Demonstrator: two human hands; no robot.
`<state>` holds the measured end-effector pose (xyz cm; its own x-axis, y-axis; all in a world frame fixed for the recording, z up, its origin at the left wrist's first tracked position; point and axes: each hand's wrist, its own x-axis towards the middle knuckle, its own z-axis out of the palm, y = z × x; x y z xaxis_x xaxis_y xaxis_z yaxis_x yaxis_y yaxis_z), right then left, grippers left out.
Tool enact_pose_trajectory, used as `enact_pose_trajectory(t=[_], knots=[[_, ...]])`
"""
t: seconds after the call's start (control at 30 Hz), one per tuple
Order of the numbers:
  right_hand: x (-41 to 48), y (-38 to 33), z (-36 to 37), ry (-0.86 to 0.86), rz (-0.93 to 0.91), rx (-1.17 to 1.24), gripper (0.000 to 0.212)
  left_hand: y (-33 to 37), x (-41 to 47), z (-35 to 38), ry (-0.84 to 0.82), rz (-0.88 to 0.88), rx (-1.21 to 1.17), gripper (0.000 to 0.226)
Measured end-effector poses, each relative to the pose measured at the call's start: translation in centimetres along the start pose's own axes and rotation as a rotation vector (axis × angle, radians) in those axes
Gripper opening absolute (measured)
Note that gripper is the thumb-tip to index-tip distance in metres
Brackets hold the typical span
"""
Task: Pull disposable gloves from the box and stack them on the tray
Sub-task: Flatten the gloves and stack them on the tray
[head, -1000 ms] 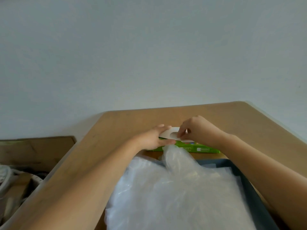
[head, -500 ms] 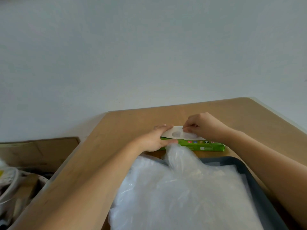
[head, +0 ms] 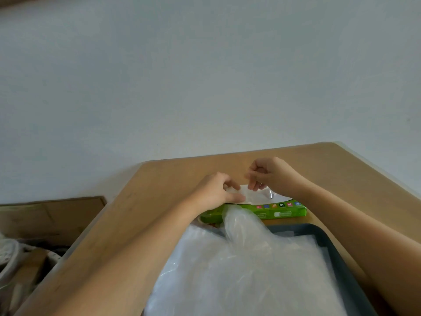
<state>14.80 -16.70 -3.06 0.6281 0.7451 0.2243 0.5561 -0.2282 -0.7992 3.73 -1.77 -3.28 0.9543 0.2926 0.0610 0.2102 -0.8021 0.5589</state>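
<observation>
1. At far left, below table level, a brown cardboard carton [head: 52, 215] lay open. What it held was too blurred to identify.
2. The table [head: 159, 179] was a smooth, tan, wood-look board with a cut corner, set against a plain pale wall [head: 205, 76].
3. The left hand [head: 214, 192] gripped the left end of the box [head: 280, 212], with the thumb along the near top edge and curled fingers on the lid. In my judgement this was to pin the light carton down so that it would not lift with the pull.
4. The box was a flat, long, green printed carton with a white top. It lay on the table just beyond the tray.
5. The right hand [head: 271, 173] hovered over the box opening. Its fingertips were curled tight and pinched a glove [head: 262, 195], a thin, clear, crinkled film partly drawn out. The pinch suited so slippery and limp a sheet.
6. The stack of gloves [head: 250, 270] covered most of the tray as a cloudy, glossy, loosely wrinkled heap. One puffed fold rose at its far edge and touched the front of the box.
7. The tray [head: 337, 258] was dark grey, rectangular and low-rimmed. It sat nearest the person, presumably to keep the carry short.
8. Assessment: extraction was in progress and the task was well advanced.
</observation>
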Motion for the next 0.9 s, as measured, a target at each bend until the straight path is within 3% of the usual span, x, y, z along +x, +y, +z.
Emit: enact_pose_trajectory(t=[0.1,0.23,0.33,0.57,0.73,0.83,0.9], knots=[[-0.2,0.1,-0.4,-0.083,0.009,-0.267,0.028,0.4,0.7,0.2,0.037,-0.012,-0.027,0.007],[-0.2,0.2,-1.0,-0.148,-0.008,-0.433,0.008,0.4,1.1,0.1,0.037,-0.074,-0.194,0.012],[-0.2,0.3,-1.2,-0.145,0.008,-0.391,0.007,0.1,1.2,0.0,0.009,-0.102,-0.263,0.009],[-0.3,0.1,-0.5,-0.083,0.004,-0.257,0.026,0.2,1.7,0.6,0.032,-0.171,-0.415,0.022],[-0.6,-0.2,0.0,0.041,-0.108,-0.243,0.007,0.1,1.6,0.7,0.028,-0.171,-0.526,0.020],[-0.4,-0.2,0.0,0.070,-0.073,-0.247,0.016,-0.4,1.2,0.8,-0.059,-0.152,-0.574,0.006],[-0.2,0.0,0.0,0.085,-0.017,-0.243,0.020,-0.7,0.9,0.8,-0.152,-0.129,-0.565,0.023]])
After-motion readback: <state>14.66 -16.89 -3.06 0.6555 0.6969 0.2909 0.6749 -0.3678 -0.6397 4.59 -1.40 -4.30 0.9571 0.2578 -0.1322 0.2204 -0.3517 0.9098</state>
